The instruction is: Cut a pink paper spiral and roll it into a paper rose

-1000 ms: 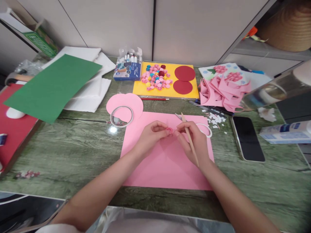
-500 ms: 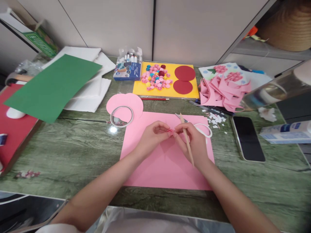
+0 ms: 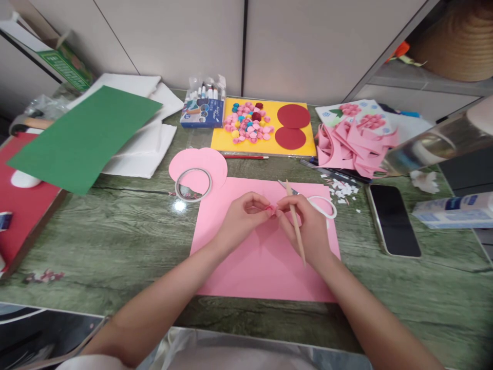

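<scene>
Above a pink sheet point(image 3: 265, 262), my left hand point(image 3: 246, 216) pinches a small pink paper piece point(image 3: 271, 209). My right hand point(image 3: 304, 223) meets it at the fingertips on the same piece and also holds a thin wooden stick point(image 3: 296, 226), which slants down across the palm side. White-handled scissors point(image 3: 330, 208) lie partly under my right hand. Pink paper circles point(image 3: 211, 162) with a tape roll point(image 3: 177, 185) on them are left of the sheet.
Behind are a yellow sheet point(image 3: 227, 147) with small paper rolls and two red circles point(image 3: 290, 138), and a marker box point(image 3: 202, 113). Pink scraps point(image 3: 346, 146), a phone point(image 3: 395, 220) and a bottle point(image 3: 431, 144) stand or lie right. A green sheet point(image 3: 87, 139) is left.
The lower end of the wooden stick has shifted slightly to the left. Both hands stay almost in the same place.
</scene>
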Demonstrator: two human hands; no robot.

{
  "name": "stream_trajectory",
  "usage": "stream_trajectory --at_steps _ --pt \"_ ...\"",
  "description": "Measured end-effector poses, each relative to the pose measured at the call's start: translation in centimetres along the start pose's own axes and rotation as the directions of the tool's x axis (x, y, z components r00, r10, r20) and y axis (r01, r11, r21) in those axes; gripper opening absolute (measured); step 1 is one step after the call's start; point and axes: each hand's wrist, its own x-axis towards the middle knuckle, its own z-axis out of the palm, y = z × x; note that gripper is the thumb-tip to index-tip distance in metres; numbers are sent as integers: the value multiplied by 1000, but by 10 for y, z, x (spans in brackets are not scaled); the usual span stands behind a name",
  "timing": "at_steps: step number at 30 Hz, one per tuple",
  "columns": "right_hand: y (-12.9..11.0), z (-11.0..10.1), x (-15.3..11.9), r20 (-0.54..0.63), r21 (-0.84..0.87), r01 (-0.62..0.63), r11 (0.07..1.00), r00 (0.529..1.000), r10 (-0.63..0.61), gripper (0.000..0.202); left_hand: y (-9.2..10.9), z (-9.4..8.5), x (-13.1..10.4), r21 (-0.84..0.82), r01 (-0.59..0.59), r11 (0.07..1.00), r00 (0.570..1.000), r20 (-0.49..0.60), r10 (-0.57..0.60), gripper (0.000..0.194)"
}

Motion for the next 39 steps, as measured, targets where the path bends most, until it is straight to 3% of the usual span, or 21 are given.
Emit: stream_trajectory --at_steps 9,18,30,39 --pt "-1 -2 1 14 17 -18 1000 1000 18 14 2 -1 0 -27 26 999 1000 11 -25 18" --pt "2 -2 0 -1 18 -37 999 999 37 14 1 -2 2 -200 135 971 991 36 -130 19" --pt "5 -2 4 63 210 -140 968 990 129 18 5 1 0 -96 92 991 995 -22 -94 19" --pt "6 -4 5 80 261 -159 952 987 143 19 6 -2 0 -129 70 989 997 17 -69 19"
